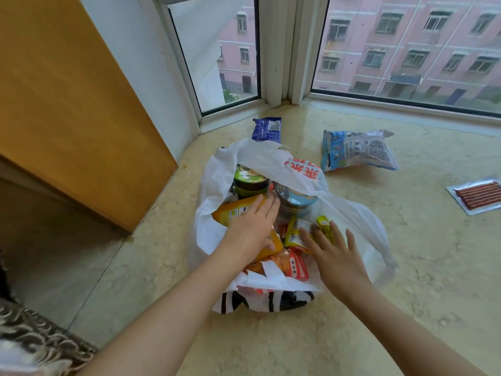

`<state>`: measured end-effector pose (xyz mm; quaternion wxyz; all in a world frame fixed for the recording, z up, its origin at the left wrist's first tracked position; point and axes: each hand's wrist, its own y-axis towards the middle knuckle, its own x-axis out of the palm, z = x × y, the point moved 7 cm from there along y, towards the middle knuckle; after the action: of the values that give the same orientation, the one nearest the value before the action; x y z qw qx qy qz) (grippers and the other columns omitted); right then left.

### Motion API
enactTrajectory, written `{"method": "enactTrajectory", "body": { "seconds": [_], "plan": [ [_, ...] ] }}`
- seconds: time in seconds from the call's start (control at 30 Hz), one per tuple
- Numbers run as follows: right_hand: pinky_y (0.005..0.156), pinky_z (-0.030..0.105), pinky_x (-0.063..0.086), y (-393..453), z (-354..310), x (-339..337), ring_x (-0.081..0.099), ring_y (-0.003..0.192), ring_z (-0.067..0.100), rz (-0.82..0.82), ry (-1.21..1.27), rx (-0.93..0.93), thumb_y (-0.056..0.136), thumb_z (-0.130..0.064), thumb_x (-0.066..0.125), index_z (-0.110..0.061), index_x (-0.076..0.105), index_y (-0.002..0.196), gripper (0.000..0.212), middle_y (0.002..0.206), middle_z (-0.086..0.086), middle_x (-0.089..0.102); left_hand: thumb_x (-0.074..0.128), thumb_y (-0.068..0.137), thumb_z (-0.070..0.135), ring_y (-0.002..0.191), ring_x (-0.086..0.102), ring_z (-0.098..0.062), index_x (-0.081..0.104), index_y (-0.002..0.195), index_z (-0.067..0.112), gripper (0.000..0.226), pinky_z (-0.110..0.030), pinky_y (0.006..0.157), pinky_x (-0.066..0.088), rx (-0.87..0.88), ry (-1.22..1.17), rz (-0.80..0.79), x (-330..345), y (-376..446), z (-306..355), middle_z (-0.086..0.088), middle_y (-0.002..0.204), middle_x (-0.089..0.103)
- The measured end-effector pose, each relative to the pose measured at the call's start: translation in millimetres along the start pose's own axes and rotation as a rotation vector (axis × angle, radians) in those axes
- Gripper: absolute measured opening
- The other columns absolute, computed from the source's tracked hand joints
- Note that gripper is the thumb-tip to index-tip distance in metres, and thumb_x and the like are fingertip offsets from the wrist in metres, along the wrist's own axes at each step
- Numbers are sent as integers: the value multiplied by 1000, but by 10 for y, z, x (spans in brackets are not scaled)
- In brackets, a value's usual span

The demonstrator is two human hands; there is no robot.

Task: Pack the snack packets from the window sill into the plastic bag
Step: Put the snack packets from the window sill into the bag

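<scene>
While packets remain outside, flat hands press bag contents.

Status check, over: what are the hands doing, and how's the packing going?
Both hands open: left hand and right hand pressing snacks down in the plastic bag. Three packets left on the sill: blue, light blue, sausage sticks. Nothing blocking.
</scene>
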<state>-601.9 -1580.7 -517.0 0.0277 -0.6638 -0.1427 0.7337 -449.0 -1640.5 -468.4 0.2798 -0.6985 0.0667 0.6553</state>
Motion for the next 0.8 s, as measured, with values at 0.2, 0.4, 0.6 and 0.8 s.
{"method": "enactTrajectory", "body": {
  "seconds": [0.2, 0.4, 0.6, 0.8],
  "plan": [
    [96, 54, 45, -175, -120, -326, 49, 127, 38, 169, 119, -49, 69, -19, 79, -19, 54, 134, 70, 137, 10, 54, 79, 70, 50, 127, 50, -31, 49, 139, 14, 83, -41, 84, 54, 100, 156, 341, -228, -177, 230, -7, 139, 53],
    [98, 48, 47, -595, -41, -837, 49, 128, 32, 412, 230, -51, 86, -34, 53, -17, 57, 130, 47, 140, 11, 51, 63, 79, 62, 133, 45, -26, 45, 142, 18, 80, -41, 97, 47, 125, 70, 515, -459, -452, 369, -4, 146, 47],
    [101, 45, 42, -1086, 330, -1074, 42, 133, 30, 577, 214, -21, 90, -35, 48, -18, 48, 136, 49, 146, 10, 44, 60, 80, 57, 131, 46, -24, 47, 141, 17, 74, -39, 95, 47, 171, 13, 599, -826, -594, 769, -5, 145, 47],
    [99, 47, 45, -1536, 1142, -965, 43, 132, 30, 532, 194, 118, 90, -38, 49, -16, 50, 136, 51, 147, 11, 43, 59, 83, 49, 129, 49, -28, 45, 140, 17, 67, -43, 94, 47, 309, -61, 613, -1014, -330, 1573, -8, 143, 48]
  ]
}}
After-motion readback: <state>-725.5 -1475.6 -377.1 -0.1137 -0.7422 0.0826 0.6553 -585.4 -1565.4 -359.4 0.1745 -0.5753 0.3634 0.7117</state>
